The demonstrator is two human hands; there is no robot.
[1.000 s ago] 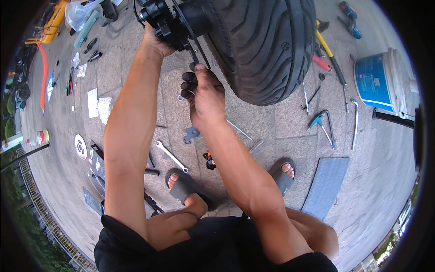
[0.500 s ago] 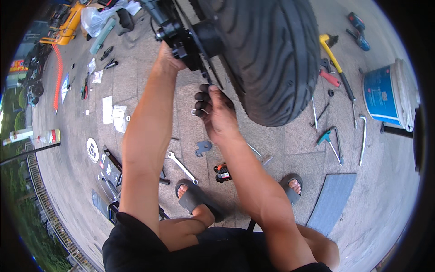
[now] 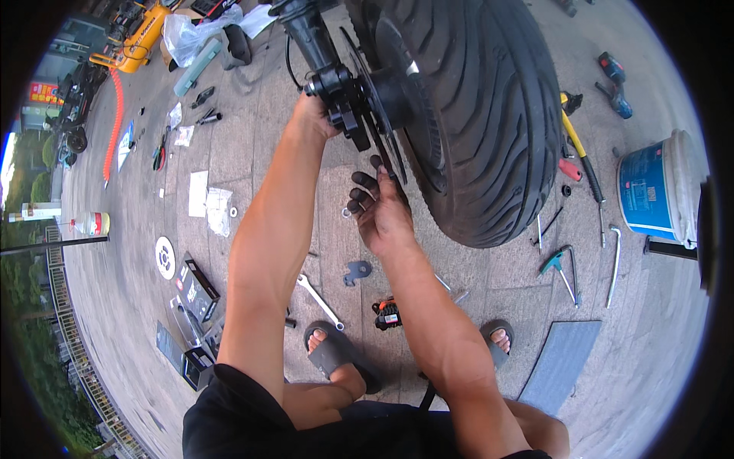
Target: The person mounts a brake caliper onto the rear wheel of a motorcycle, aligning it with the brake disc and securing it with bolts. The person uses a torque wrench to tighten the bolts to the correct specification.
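Observation:
A large black motorcycle tyre [image 3: 489, 115] on its wheel fills the upper middle, with a thin brake disc [image 3: 380, 130] on its left side. A black brake caliper [image 3: 342, 98] sits over the disc below the fork leg [image 3: 310, 38]. My left hand [image 3: 312, 118] grips the caliper from the left. My right hand [image 3: 376, 210], its fingertips blackened with grease, is just below, fingers touching the lower edge of the disc. Whether it holds a small part is hidden.
On the paving lie a spanner [image 3: 319, 300], a flat metal bracket [image 3: 356, 271], a small red and black part [image 3: 388, 314], T-handle keys [image 3: 560, 268], a yellow-handled tool [image 3: 577, 145], a blue and white bucket [image 3: 654, 191], a grey mat [image 3: 562, 363], boxes [image 3: 191, 294]. My sandalled feet [image 3: 336, 352] stand below.
The view has tilted, so wheel and hands sit lower in the picture. My left hand stays on the caliper. My right hand has shifted slightly along the disc's lower edge.

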